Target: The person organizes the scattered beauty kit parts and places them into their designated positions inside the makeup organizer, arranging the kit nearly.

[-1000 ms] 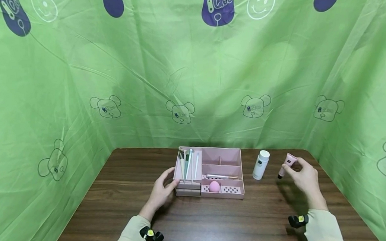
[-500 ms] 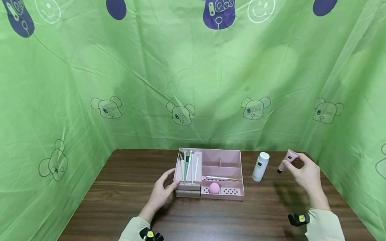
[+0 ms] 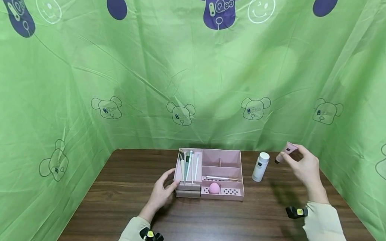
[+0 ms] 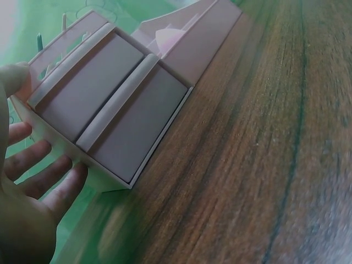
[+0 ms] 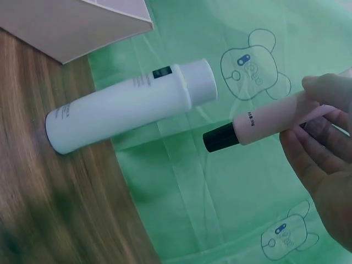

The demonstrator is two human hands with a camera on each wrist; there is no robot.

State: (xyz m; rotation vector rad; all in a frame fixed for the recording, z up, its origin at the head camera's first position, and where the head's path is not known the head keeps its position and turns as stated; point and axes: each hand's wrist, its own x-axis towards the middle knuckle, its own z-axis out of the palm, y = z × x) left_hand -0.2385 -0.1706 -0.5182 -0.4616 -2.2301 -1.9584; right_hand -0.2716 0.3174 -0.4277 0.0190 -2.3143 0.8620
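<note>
In the head view my right hand [image 3: 305, 167] pinches a small pink squeeze tube [image 3: 286, 150] with a black cap, raised above the table at the right. The right wrist view has the tube [image 5: 269, 120] tilted, cap toward the white bottle [image 5: 129, 104], thumb on one side and fingers on the other. That bottle stands upright on the table, left of the tube. My left hand [image 3: 160, 193] rests at the left side of a pink desktop organizer [image 3: 221, 197]. Its thumb lies at the upper edge, and fairly straight fingers [image 4: 69, 184] touch the side wall beside two drawers [image 4: 132, 121].
Several makeup brushes [image 3: 187, 165] lie in the organizer's left top tray. A pink sponge ball [image 3: 214, 188] and a slim pen-like stick [image 3: 221, 178] sit in its compartments. Brown wooden table [image 3: 205, 226] surrounds it, and a green printed curtain [image 3: 145, 124] hangs behind and at both sides.
My right hand has lifted the pink tube upward and slightly left, and the tube has tilted more, its cap swinging toward the bottle. The left hand and organizer stay in place.
</note>
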